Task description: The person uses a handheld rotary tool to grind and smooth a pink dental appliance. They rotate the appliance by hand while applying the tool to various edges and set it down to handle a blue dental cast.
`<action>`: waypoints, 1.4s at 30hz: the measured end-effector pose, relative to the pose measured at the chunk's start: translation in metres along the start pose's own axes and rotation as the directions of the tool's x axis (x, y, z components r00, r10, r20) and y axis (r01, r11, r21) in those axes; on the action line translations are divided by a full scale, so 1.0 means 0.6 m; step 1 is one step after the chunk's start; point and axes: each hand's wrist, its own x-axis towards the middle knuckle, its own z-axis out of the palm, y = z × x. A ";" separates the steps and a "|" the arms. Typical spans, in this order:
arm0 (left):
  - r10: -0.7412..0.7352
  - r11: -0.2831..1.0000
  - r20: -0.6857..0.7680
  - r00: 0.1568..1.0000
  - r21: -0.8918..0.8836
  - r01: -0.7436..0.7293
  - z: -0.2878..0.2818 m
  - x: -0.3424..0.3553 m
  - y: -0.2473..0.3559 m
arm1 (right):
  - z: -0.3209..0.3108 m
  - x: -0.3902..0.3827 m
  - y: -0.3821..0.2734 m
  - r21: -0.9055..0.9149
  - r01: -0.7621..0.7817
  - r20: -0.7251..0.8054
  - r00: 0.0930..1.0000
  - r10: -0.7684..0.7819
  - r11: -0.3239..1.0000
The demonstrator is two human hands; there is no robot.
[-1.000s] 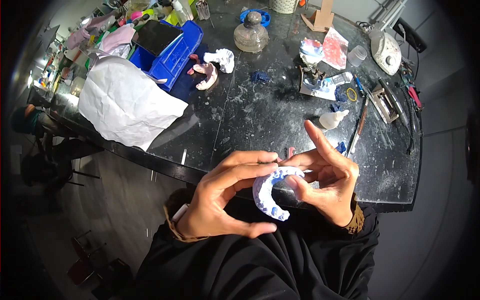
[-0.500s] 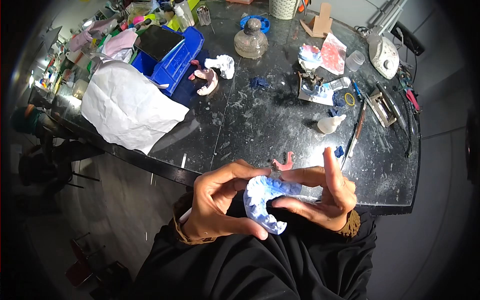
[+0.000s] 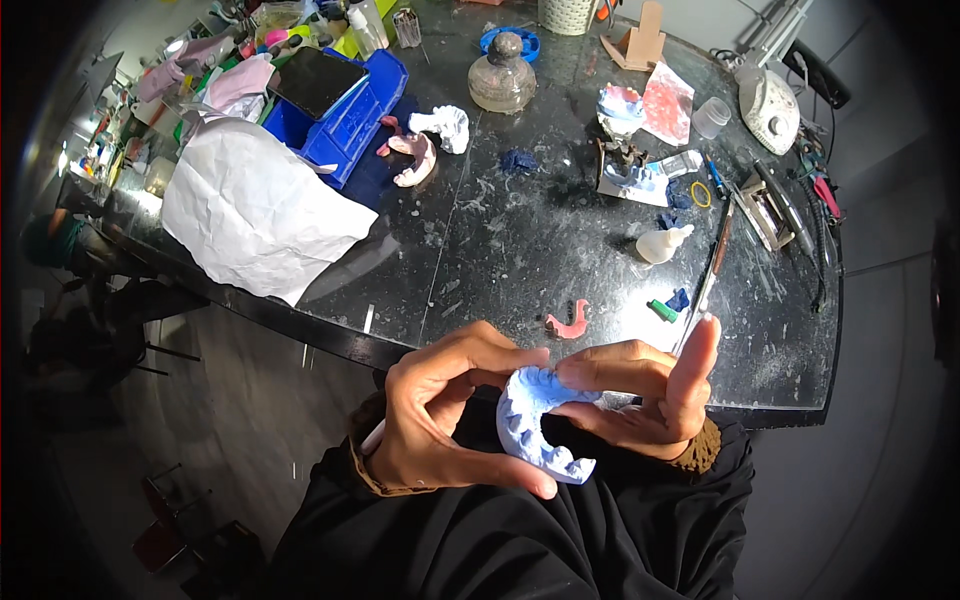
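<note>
A light blue horseshoe-shaped dental cast (image 3: 518, 425) with moulded teeth is held in front of my lap, just off the bench edge. My left hand (image 3: 425, 415) grips its outer side, thumb at the lower end and fingers along the upper left curve. My right hand (image 3: 650, 392) pinches the upper right arm of the cast between thumb and fingers, with one finger raised; that arm is partly hidden. Beyond the cast, a pink curved denture-like piece (image 3: 570, 321) lies on the bench. Past my right hand lie a small green cylinder (image 3: 662, 311) and a dark blue scrap (image 3: 679, 299).
On the dark bench (image 3: 470, 250) stand a glass burner (image 3: 503, 82), a squeeze bottle (image 3: 662, 245) and a mounted cast (image 3: 635, 180). Thin tools (image 3: 718, 245) lie at the right. Crumpled paper (image 3: 260, 210) overhangs the left edge beside a blue bin (image 3: 340, 135).
The cast has turned slightly and come a little lower toward me. My right raised finger has dropped slightly, uncovering the green cylinder. The pink piece now shows fully.
</note>
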 end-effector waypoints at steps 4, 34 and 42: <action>0.012 0.999 0.013 1.000 0.041 -0.012 -0.001 -0.005 0.000 | -0.002 0.000 -0.002 -0.047 0.051 0.051 0.998 -0.048 0.998; 0.207 0.399 -0.253 0.945 0.904 0.154 -0.111 -0.018 -0.067 | 0.004 -0.078 -0.027 0.974 -0.208 0.211 0.673 0.709 -0.093; 0.308 0.714 0.018 0.951 0.657 -0.243 0.008 -0.014 -0.014 | 0.040 -0.084 -0.032 0.808 -0.381 0.004 0.766 0.643 0.449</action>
